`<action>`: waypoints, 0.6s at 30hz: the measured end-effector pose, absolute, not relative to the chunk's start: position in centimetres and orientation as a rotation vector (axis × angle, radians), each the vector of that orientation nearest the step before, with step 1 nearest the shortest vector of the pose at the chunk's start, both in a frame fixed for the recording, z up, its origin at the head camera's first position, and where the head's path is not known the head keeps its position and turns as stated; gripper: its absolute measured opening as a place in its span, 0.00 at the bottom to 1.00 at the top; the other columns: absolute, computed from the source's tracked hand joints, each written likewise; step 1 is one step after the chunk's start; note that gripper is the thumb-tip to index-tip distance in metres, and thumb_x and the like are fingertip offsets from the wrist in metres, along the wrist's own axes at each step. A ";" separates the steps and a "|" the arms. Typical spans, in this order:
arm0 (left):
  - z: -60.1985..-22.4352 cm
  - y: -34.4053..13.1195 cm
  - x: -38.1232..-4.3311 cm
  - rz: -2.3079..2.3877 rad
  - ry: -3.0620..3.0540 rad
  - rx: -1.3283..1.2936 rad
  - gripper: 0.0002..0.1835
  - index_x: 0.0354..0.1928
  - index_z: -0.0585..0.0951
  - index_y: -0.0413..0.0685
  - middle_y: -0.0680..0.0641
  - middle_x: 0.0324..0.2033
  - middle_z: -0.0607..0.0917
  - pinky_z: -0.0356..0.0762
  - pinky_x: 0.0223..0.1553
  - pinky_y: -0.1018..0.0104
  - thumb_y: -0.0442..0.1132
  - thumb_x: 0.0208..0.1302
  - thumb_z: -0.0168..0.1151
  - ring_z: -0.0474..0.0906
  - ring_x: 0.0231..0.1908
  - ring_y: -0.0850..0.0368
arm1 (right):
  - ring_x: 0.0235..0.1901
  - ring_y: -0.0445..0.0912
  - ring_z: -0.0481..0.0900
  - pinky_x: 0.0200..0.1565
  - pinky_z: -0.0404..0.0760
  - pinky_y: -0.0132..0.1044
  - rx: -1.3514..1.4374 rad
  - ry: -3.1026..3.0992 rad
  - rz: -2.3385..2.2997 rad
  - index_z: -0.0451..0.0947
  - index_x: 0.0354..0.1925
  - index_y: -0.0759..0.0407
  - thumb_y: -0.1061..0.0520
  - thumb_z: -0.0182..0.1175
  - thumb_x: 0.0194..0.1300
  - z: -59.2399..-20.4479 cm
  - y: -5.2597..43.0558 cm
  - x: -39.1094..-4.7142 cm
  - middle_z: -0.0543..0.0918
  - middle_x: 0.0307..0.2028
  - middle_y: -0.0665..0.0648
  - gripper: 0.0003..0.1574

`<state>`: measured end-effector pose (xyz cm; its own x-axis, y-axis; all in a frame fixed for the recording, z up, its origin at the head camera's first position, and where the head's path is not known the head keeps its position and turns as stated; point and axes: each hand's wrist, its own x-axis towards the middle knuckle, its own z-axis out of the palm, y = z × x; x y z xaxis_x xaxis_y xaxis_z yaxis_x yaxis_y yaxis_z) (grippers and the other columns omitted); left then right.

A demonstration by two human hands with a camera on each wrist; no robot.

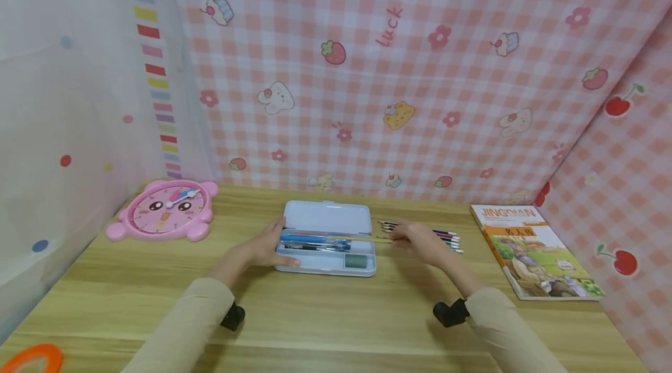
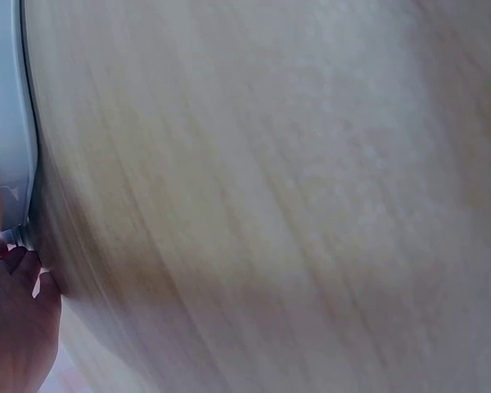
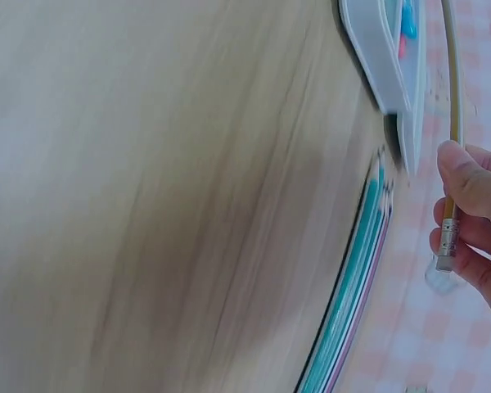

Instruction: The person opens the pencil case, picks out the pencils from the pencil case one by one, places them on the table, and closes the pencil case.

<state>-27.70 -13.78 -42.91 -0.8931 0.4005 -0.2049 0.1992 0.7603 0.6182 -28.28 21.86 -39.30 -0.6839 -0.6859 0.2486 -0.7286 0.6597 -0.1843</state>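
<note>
A white pencil case (image 1: 328, 218) lies with its lid up, pens (image 1: 315, 240) and a grey-green eraser (image 1: 356, 261) inside. My left hand (image 1: 265, 244) grips the case at its left end, thumb over the front corner and fingers along the side. Between thumb and fingers, my right hand (image 1: 420, 241) pinches a yellow pencil (image 3: 454, 82) near its eraser end. The pencil's other end reaches over the right part of the case. Beneath and beyond the right hand lies a row of dark and coloured pencils (image 3: 352, 278) on the table.
A pink toy clock (image 1: 168, 209) is at the back left of the wooden table (image 1: 336, 326). To the right lies a book (image 1: 541, 256). An orange ring-shaped object (image 1: 39, 355) shows at the front left corner. Patterned cloth (image 1: 367, 87) hangs behind the table.
</note>
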 end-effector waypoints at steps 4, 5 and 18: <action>-43.0 -13.9 -27.6 0.871 2.634 0.461 0.64 0.69 0.36 0.31 0.30 0.69 0.41 0.45 0.68 0.44 0.61 0.47 0.66 0.40 0.69 0.35 | 0.29 0.45 0.80 0.32 0.80 0.35 1.144 -2.715 0.416 0.81 0.31 0.63 0.65 0.63 0.54 -39.2 23.5 -28.2 0.80 0.29 0.55 0.03; -43.0 -13.9 -27.6 0.872 2.635 0.463 0.64 0.69 0.37 0.31 0.30 0.69 0.41 0.45 0.68 0.44 0.61 0.47 0.66 0.40 0.69 0.35 | 0.29 0.44 0.79 0.31 0.79 0.34 1.142 -2.705 0.421 0.80 0.31 0.63 0.65 0.63 0.54 -39.2 24.0 -28.2 0.80 0.29 0.54 0.03; -42.9 -13.7 -27.7 0.868 2.642 0.479 0.64 0.68 0.37 0.30 0.30 0.69 0.42 0.45 0.68 0.44 0.61 0.47 0.66 0.41 0.69 0.35 | 0.22 0.38 0.67 0.23 0.68 0.29 1.179 -2.589 0.491 0.69 0.22 0.59 0.75 0.62 0.48 -41.1 31.0 -27.4 0.72 0.21 0.51 0.16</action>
<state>-27.71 -13.75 -42.95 -0.8932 0.4063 -0.1923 0.2130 0.7593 0.6149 -27.40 31.01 -41.08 -0.6395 -0.6779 0.3625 -0.7636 0.6148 -0.1974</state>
